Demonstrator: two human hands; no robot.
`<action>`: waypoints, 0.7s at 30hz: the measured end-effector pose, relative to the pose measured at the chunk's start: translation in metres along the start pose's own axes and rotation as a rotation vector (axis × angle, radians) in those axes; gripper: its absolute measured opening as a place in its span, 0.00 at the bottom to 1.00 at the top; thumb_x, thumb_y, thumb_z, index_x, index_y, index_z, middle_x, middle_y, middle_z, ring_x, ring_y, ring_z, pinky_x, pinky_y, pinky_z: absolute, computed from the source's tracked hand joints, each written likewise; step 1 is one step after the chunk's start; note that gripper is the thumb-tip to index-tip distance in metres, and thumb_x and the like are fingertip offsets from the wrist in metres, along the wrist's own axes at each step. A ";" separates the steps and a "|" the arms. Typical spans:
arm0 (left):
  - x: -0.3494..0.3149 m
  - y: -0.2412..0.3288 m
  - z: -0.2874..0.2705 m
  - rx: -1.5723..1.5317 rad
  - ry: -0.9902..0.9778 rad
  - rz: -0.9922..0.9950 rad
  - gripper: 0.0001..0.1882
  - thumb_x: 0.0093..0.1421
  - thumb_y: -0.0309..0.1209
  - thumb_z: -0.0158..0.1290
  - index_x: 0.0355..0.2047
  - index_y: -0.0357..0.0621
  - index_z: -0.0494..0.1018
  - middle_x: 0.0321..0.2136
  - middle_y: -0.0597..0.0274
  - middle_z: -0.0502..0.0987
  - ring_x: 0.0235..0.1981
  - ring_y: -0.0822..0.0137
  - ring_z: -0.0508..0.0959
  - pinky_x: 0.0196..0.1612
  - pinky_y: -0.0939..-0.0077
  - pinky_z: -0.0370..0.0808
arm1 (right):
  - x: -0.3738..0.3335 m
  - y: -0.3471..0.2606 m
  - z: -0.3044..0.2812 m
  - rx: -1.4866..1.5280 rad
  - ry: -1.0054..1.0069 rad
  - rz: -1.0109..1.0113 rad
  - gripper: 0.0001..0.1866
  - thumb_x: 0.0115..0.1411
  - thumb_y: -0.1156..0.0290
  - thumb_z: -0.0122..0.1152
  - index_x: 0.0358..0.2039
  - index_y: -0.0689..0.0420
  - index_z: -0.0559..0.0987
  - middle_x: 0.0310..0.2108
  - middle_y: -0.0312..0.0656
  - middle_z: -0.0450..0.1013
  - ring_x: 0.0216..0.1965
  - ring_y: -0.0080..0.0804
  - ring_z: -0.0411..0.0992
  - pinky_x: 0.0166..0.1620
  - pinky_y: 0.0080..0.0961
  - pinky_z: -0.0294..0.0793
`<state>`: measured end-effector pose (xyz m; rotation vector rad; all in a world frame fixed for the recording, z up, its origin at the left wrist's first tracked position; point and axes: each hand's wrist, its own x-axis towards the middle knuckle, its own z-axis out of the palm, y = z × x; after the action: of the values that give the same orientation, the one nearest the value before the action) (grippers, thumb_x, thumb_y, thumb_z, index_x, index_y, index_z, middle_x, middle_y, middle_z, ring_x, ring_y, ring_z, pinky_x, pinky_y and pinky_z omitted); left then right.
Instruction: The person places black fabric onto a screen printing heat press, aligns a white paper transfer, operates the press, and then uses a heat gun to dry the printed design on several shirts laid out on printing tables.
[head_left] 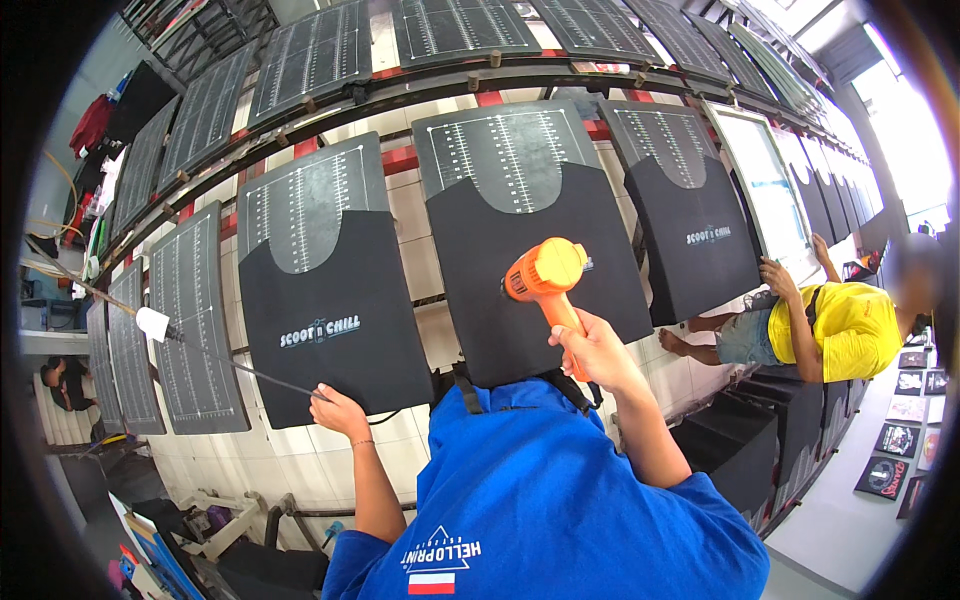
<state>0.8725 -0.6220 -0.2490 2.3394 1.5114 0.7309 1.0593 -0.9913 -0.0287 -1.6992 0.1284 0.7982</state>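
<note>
My right hand [600, 352] is wrapped round the handle of an orange heat gun [545, 270]. The gun hangs over the middle black shirt [480, 320], its dark nozzle facing left, and covers most of that shirt's small chest print. At the lower edge of the left black shirt [330, 370], my left hand [338, 412] is closed on a black power cord [220, 355]. The cord stretches up to the far left, past a white tag [152, 324]. Pale lettering shows on the left shirt. Each shirt lies flat on a dark printing board marked with white rulers [505, 160].
A third printed black shirt [695, 240] lies to the right. Beyond it a person in a yellow shirt [850, 325] holds a framed screen [765, 185]. Bare ruled boards [197, 320] stand at left and in the row behind a dark rail [420, 90]. More black-covered boards [735, 430] are behind me.
</note>
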 end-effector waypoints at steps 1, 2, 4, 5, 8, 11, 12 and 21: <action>0.000 -0.001 0.001 -0.001 0.012 0.001 0.24 0.69 0.42 0.39 0.32 0.31 0.73 0.31 0.44 0.76 0.37 0.44 0.72 0.42 0.53 0.64 | -0.001 0.003 0.003 -0.024 0.027 -0.018 0.17 0.64 0.65 0.54 0.47 0.64 0.71 0.31 0.36 0.72 0.19 0.17 0.68 0.25 0.18 0.73; 0.001 -0.002 0.002 -0.002 0.024 0.002 0.24 0.69 0.42 0.39 0.32 0.31 0.73 0.31 0.44 0.76 0.37 0.44 0.72 0.42 0.53 0.64 | -0.001 0.004 0.005 -0.048 0.054 -0.035 0.17 0.65 0.65 0.54 0.47 0.64 0.71 0.31 0.36 0.72 0.19 0.17 0.68 0.24 0.18 0.73; 0.000 -0.003 0.003 -0.009 0.044 0.003 0.24 0.69 0.42 0.39 0.32 0.31 0.73 0.31 0.43 0.76 0.38 0.44 0.72 0.43 0.53 0.64 | -0.001 -0.001 -0.001 -0.001 -0.008 -0.007 0.16 0.64 0.66 0.54 0.47 0.64 0.71 0.31 0.36 0.72 0.19 0.17 0.68 0.24 0.18 0.72; 0.000 -0.002 0.002 -0.013 0.051 0.003 0.24 0.69 0.42 0.39 0.32 0.31 0.73 0.31 0.43 0.76 0.38 0.44 0.72 0.43 0.53 0.64 | -0.001 -0.003 -0.004 0.021 -0.039 0.008 0.16 0.64 0.66 0.54 0.47 0.64 0.71 0.31 0.36 0.72 0.19 0.16 0.68 0.24 0.18 0.72; 0.000 -0.002 0.002 -0.013 0.009 -0.010 0.23 0.68 0.42 0.39 0.32 0.31 0.73 0.31 0.43 0.76 0.38 0.44 0.72 0.43 0.53 0.64 | -0.001 0.003 -0.008 0.026 0.045 -0.036 0.15 0.64 0.65 0.55 0.45 0.63 0.72 0.28 0.34 0.71 0.19 0.16 0.68 0.23 0.17 0.72; 0.000 -0.004 0.003 -0.002 -0.002 -0.017 0.23 0.69 0.42 0.39 0.32 0.31 0.73 0.31 0.43 0.76 0.37 0.44 0.72 0.43 0.52 0.64 | -0.002 0.000 -0.009 -0.053 0.094 -0.061 0.14 0.65 0.65 0.54 0.44 0.63 0.72 0.29 0.35 0.72 0.18 0.16 0.67 0.23 0.17 0.71; 0.000 -0.005 0.003 0.002 0.005 -0.017 0.23 0.69 0.42 0.39 0.32 0.31 0.73 0.31 0.43 0.76 0.37 0.44 0.72 0.43 0.52 0.64 | -0.002 -0.001 -0.012 -0.081 0.088 -0.057 0.14 0.65 0.66 0.54 0.44 0.64 0.72 0.30 0.36 0.72 0.18 0.16 0.67 0.23 0.18 0.71; -0.003 -0.002 0.001 -0.024 0.018 -0.011 0.23 0.69 0.42 0.39 0.31 0.32 0.72 0.30 0.43 0.75 0.36 0.43 0.72 0.42 0.52 0.64 | 0.009 -0.004 -0.030 0.089 0.082 -0.014 0.13 0.64 0.66 0.53 0.43 0.62 0.72 0.29 0.34 0.71 0.19 0.16 0.67 0.23 0.17 0.72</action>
<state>0.8705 -0.6234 -0.2519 2.3111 1.5137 0.7655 1.0812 -1.0144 -0.0284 -1.6472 0.2058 0.7029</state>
